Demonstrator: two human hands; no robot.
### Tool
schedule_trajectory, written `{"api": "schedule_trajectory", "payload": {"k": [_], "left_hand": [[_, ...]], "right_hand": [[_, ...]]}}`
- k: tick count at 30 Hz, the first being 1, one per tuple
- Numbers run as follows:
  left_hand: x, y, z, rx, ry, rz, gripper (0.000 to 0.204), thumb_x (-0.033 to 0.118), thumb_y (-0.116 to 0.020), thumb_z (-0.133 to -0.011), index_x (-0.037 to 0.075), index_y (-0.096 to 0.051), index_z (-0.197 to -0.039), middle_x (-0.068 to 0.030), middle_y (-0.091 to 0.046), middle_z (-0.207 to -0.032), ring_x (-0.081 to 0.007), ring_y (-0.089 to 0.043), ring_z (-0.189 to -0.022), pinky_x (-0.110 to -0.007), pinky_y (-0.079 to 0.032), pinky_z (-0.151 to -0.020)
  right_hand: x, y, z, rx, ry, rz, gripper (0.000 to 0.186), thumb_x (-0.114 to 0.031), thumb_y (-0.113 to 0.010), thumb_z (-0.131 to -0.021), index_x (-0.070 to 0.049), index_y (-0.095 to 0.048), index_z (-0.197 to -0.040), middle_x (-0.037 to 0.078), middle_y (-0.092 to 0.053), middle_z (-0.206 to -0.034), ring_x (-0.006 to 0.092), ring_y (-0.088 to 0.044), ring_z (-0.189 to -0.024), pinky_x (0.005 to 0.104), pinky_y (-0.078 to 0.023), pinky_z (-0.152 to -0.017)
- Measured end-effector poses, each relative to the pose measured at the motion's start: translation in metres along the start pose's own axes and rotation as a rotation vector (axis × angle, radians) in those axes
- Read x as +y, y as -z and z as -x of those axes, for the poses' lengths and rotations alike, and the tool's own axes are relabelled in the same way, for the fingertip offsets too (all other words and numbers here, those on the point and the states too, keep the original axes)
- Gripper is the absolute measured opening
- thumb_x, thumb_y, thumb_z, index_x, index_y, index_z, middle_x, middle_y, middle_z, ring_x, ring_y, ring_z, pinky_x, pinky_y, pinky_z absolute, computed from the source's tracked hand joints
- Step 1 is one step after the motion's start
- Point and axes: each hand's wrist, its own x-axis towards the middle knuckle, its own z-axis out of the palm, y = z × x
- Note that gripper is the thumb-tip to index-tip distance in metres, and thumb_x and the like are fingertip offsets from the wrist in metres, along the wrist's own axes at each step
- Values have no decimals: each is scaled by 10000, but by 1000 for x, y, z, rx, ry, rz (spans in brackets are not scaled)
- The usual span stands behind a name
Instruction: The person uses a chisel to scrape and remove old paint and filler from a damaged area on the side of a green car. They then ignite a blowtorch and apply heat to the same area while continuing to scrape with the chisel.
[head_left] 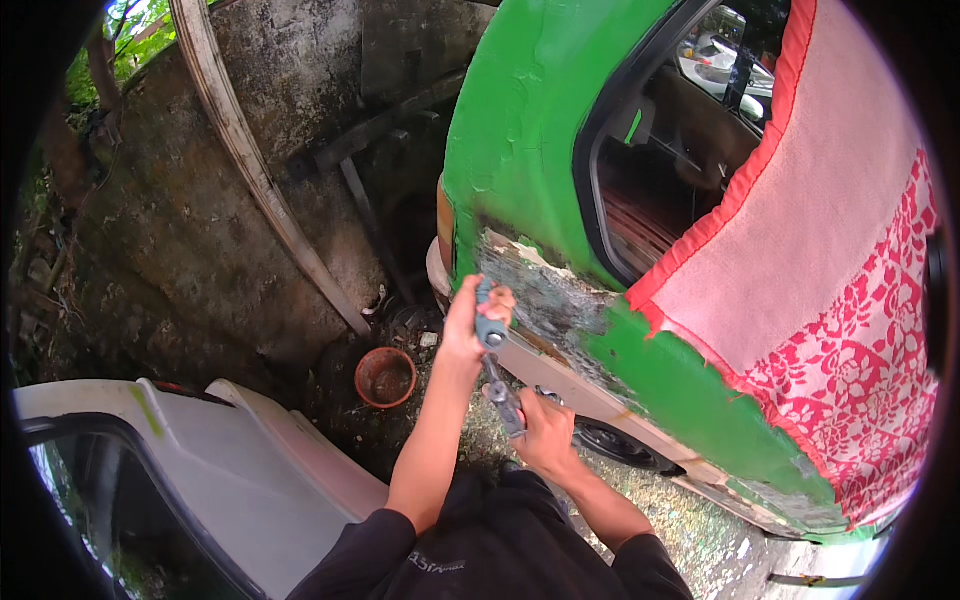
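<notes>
Grey-handled scraper [497, 360] spans both fists for leverage; left hand [472, 320] is clenched round its upper grip against the green car's stripped patch [545, 295]; right hand [540, 430] is clamped on the lower end.

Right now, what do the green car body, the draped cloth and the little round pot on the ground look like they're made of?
Car body: painted sheet metal, probably; glossy green, with a scraped, flaking grey patch.
Draped cloth: woven fabric like towelling, matte, with red floral print and red edging.
Round pot: terracotta or plastic; dull reddish-brown, too small to tell.
</notes>
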Motion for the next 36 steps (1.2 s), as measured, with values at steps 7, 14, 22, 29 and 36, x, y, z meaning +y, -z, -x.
{"api": "schedule_trajectory", "payload": {"k": [7, 14, 22, 29, 36], "left_hand": [[-7, 17, 21, 3, -91, -190, 234, 242, -465, -1010, 39, -425, -899, -48, -404, -698, -99, -371, -454, -254, -394, -364], [-33, 7, 32, 26, -126, -465, 238, 255, -477, -1020, 53, -441, -899, -41, -414, -681, -86, -361, -424, -236, -351, -333], [-42, -12, 34, 92, -224, -591, 222, 241, -453, -1022, 59, -423, -900, -37, -406, -655, -81, -351, -411, -236, -349, -327], [-41, -11, 30, 96, -208, -527, 209, 236, -455, -1018, 59, -415, -915, -41, -409, -664, -88, -351, -416, -248, -344, -333], [-38, -10, 23, 105, -220, -517, 218, 247, -452, -1017, 57, -410, -919, -39, -409, -672, -95, -357, -424, -250, -351, -346]], "right_hand": [[-9, 7, 3, 107, -88, -153, 143, 14, -605, -651, -11, -539, -775, 122, -479, -573, 307, -503, -453, 383, -394, -444], [-5, -1, 9, 95, -144, -187, 54, 21, -534, -734, -6, -487, -732, 116, -461, -555, 297, -484, -432, 374, -380, -443], [1, -5, 15, 116, -137, -205, 135, -81, -582, -825, -9, -511, -736, 106, -472, -550, 299, -510, -441, 369, -383, -444], [-8, 8, 17, 105, 20, -198, 145, 32, -612, -661, -28, -508, -740, 116, -468, -575, 302, -499, -460, 400, -374, -445], [-6, 7, 10, 57, 42, -229, 113, -18, -646, -761, -17, -538, -796, 96, -498, -576, 294, -515, -475, 369, -405, -449]]}}
